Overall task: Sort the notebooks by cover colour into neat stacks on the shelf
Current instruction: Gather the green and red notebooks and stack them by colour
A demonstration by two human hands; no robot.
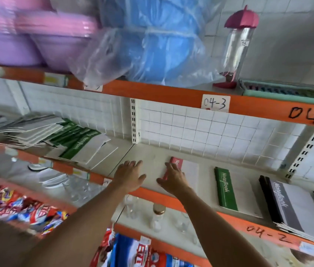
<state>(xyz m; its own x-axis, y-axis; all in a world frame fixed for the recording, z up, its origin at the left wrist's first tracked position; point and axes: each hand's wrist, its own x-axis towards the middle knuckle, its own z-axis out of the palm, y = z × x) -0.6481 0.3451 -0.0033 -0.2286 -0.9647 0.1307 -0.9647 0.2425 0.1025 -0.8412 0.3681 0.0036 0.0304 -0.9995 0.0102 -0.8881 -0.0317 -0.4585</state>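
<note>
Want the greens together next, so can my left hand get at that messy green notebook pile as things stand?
Probably yes: the left hand is open, and nothing stands between it and the green notebook pile further left on the shelf.

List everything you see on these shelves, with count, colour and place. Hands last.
Red notebook: one, red spine, middle shelf centre, under the right hand.
Green notebook: one, green spine, middle shelf, right of the red one.
Grey notebook stack: one stack, grey and black, middle shelf right.
Unsorted notebook pile: count unclear, green and grey, fanned out on middle shelf left.
Basins: several, purple-pink, top shelf left.
Blue bundle in clear plastic: one, top shelf centre.
Clear dispenser: one, dark pink cap and base, top shelf right.
Glass jars: several, clear, lower shelf.
Left hand: open, flat on the shelf.
Right hand: grips the red notebook's edge.
</note>
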